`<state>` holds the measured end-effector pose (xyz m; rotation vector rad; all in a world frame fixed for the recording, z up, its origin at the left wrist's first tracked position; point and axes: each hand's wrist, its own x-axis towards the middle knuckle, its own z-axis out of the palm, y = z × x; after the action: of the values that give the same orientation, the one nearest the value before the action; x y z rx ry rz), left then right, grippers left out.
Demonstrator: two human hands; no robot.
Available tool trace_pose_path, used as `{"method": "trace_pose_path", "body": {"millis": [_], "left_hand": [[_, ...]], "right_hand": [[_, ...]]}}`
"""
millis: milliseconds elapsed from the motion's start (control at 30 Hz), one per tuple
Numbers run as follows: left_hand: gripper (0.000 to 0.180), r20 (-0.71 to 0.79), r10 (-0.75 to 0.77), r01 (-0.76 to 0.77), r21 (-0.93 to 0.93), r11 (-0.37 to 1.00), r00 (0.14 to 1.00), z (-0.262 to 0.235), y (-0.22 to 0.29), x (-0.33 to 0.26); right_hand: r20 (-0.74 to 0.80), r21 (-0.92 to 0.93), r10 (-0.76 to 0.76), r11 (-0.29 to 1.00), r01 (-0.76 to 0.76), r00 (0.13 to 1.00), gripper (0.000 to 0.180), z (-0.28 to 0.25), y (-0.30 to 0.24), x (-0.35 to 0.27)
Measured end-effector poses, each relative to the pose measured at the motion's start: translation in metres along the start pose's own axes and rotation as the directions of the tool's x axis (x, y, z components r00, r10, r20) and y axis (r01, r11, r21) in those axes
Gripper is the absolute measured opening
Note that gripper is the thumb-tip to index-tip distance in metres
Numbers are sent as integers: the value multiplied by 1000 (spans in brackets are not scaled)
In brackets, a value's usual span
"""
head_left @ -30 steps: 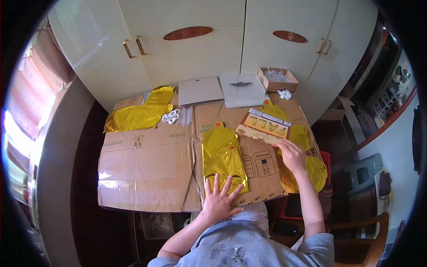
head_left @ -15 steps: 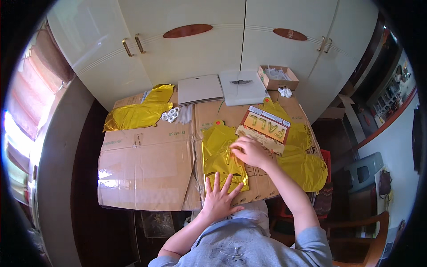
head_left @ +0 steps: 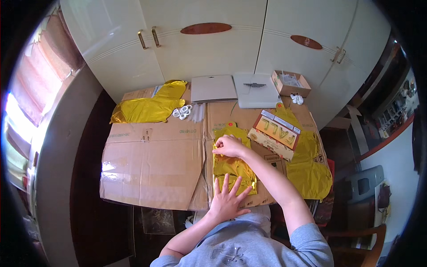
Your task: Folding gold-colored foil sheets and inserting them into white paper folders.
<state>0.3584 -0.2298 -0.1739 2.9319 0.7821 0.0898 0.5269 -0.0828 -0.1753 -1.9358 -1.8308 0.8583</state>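
A flat gold foil balloon [head_left: 240, 167], folded and wrinkled, lies on the cardboard in front of me. My left hand [head_left: 226, 200] rests on its near end, fingers spread wide. Farther up the same balloon, my right hand [head_left: 229, 146] is closed, with its bent fingertips pinching at the foil by the left edge; the exact grip is partly hidden. To the right, a printed card [head_left: 275, 133] with gold letter shapes partly covers another flat gold foil balloon [head_left: 308, 174]. A third gold foil balloon [head_left: 149, 109] is spread at the far left.
Flattened cardboard [head_left: 151, 171] covers the table. Along the back are white ribbon rolls [head_left: 182, 112], clear straws [head_left: 197, 113], a grey panel [head_left: 213, 90], a pale flat case [head_left: 258, 93], a small open box [head_left: 293, 84] and a white crumpled piece [head_left: 296, 99]. Cabinets [head_left: 209, 53] stand behind; a wooden chair [head_left: 373, 249] is at right.
My right hand has moved left across the foil balloon, from its middle to its left edge. My left hand keeps its place on the near end. The whole view has shifted slightly.
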Motion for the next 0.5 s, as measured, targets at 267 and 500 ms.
{"method": "trace_pose_path", "body": {"millis": [267,500], "left_hand": [[84,13,-7,7,1,1000,1000,-3,0,0],[84,19,-3,3,-3,1000,1000,-2,-1,1]], "right_hand": [[177,-106,18,994,1,984,29,-9,0,3],[109,-104,26,994,-14,994,24,-1,-2,0]]}}
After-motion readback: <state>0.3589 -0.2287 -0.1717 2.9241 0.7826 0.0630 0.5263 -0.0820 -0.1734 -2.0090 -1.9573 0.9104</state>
